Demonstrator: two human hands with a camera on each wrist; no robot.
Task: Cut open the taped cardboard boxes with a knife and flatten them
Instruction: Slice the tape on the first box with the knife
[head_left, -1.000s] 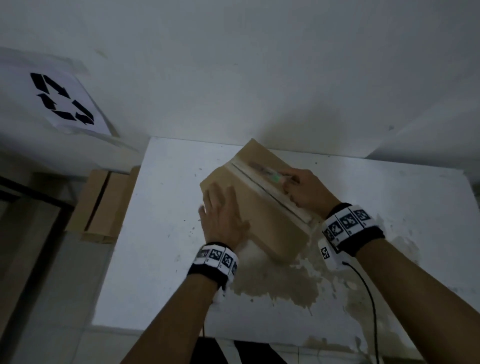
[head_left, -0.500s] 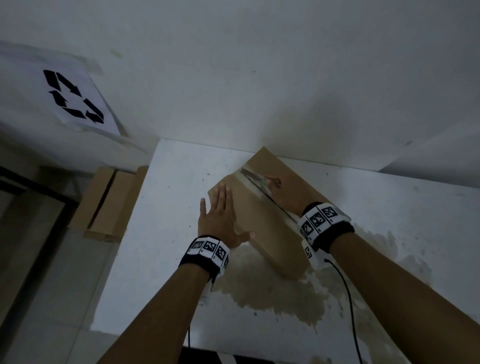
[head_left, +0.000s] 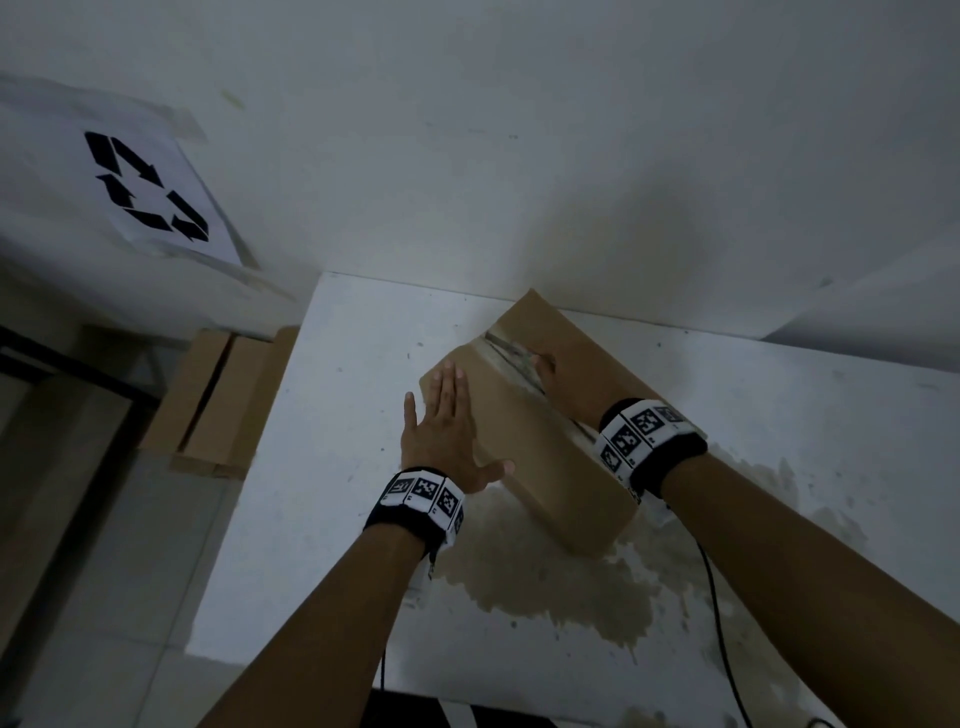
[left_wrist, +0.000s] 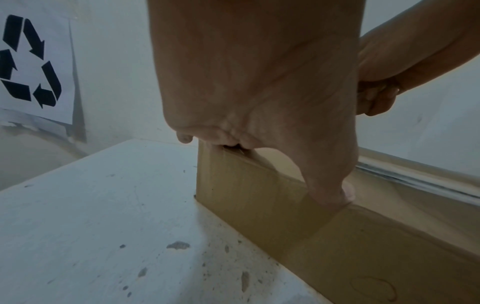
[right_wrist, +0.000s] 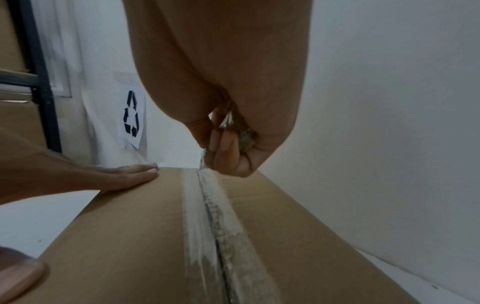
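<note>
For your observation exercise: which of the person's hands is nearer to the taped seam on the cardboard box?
Right. The right hand grips a knife directly on the taped seam; the left hand lies flat on the cardboard box beside it.

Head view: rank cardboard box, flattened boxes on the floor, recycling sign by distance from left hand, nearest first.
1. Cardboard box: on the table, under the left hand.
2. Flattened boxes: on the floor, left of the table.
3. Recycling sign: on the wall, upper left.
</note>
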